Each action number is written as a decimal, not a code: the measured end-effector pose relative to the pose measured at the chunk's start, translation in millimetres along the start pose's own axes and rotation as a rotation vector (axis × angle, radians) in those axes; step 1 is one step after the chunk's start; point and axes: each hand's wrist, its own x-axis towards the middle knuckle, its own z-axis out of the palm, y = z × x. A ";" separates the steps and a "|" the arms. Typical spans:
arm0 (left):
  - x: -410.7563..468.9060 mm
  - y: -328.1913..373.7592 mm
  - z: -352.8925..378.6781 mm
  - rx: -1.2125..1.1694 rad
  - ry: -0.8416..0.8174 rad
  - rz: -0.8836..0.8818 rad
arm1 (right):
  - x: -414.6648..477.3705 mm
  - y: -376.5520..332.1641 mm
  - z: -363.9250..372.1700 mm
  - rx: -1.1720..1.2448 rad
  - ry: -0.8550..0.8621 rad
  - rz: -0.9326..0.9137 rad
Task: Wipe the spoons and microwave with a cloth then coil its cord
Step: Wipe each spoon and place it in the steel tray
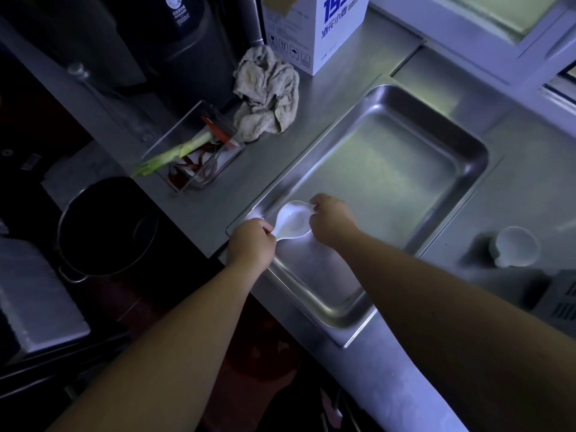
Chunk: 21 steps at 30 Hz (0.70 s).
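Note:
A white ceramic spoon (291, 221) hangs over the near left corner of a shallow steel tray (467, 157). My left hand (251, 246) grips its handle end. My right hand (332, 221) pinches the rim of its bowl from the right. A crumpled beige cloth (266, 95) lies on the steel counter behind the tray, apart from both hands. A second white spoon or small scoop (514, 246) lies on the counter at the right. The grey vented corner (561, 294) at the right edge may be the microwave; its cord is not in view.
A clear box (199, 148) holds scallion and red chilli left of the cloth. A white carton with blue print (314, 29) stands at the back. Below the counter's left edge sit a dark pot (106, 226) and a grey box (34, 294).

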 end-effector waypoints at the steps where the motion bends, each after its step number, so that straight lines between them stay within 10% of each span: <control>1: -1.8 0.3 -0.3 0.002 0.012 0.008 | -5.0 1.9 -1.5 -0.002 0.001 0.010; 21: -113.7 72.5 42.6 0.255 -0.145 0.495 | -185.1 88.3 -45.4 -0.072 0.190 0.141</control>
